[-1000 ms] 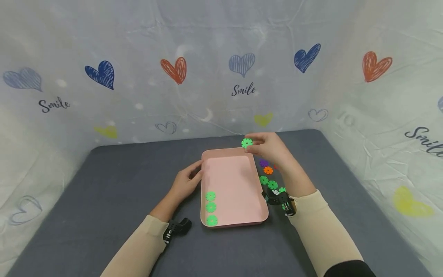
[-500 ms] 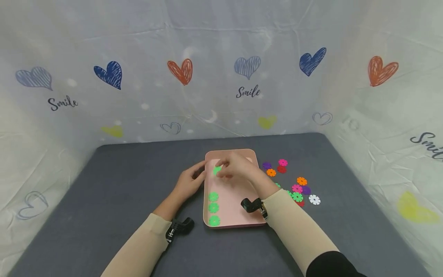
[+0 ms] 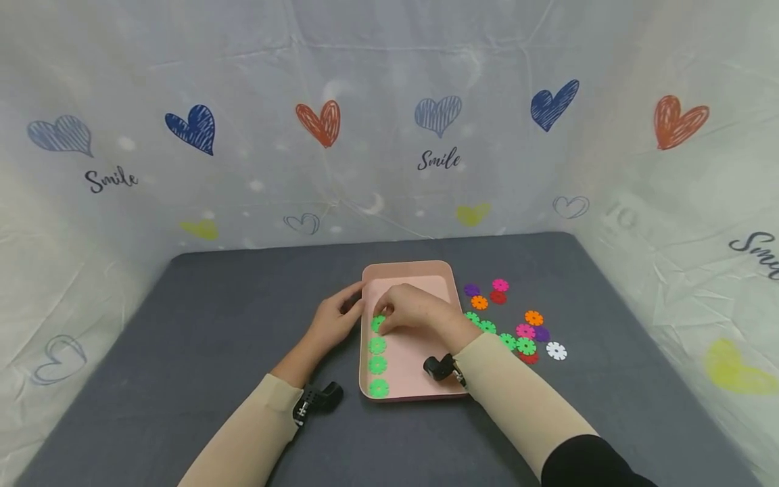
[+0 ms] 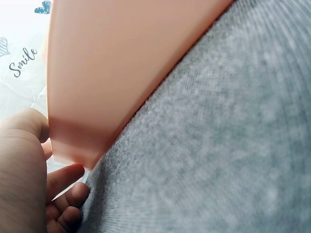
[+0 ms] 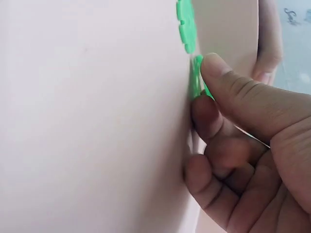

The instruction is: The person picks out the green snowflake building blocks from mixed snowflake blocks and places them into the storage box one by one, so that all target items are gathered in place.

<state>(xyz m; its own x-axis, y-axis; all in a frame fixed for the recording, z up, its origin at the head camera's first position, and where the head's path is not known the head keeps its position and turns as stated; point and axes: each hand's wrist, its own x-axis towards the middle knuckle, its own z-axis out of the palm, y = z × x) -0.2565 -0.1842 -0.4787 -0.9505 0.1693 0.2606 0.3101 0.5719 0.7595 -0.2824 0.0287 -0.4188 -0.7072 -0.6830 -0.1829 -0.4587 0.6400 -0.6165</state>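
A pink tray lies on the dark grey table. Along its left side runs a column of green snowflake discs, notched and flat. My right hand is over the tray, its thumb and forefinger pinching another green snowflake disc at the far end of that column. In the right wrist view this held disc is close to the tray floor, just beside a lying disc. My left hand holds the tray's left wall, thumb at the rim and fingertips against the outside.
Right of the tray lie loose discs: several green ones, pink, red, orange, purple and white. My right forearm crosses the tray's right edge. A printed curtain stands behind the table.
My right hand has carried the green disc from above the tray's far right corner leftward, then nearer to me, down to the column. My left hand stays at the tray's left side.
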